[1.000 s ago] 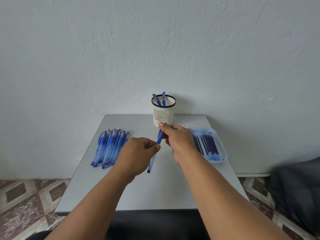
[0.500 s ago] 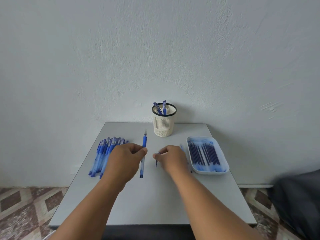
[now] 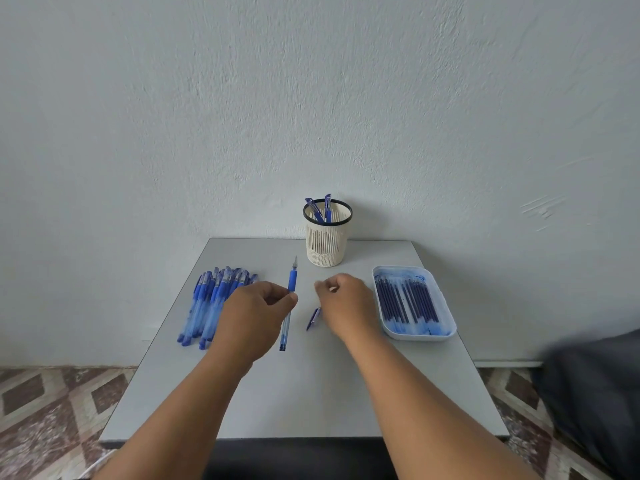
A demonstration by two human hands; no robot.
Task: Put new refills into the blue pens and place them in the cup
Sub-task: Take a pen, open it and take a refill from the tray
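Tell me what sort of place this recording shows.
Probably a plain room at home or a makeshift work corner: a small grey table pushed against a bare textured white wall, with patterned floor tiles around it. Nothing points to an office or factory.

Left hand (image 3: 254, 318) covers the near right part of the pile of blue pens (image 3: 211, 303) and the middle of the pen (image 3: 289, 303) it pinches. Right hand (image 3: 346, 304) hides the upper end of the pen cap (image 3: 313, 318) on the table; whether its curled fingers hold anything cannot be told. A dark blurred shape (image 3: 595, 393) at right is cut off by the edge, unidentifiable.
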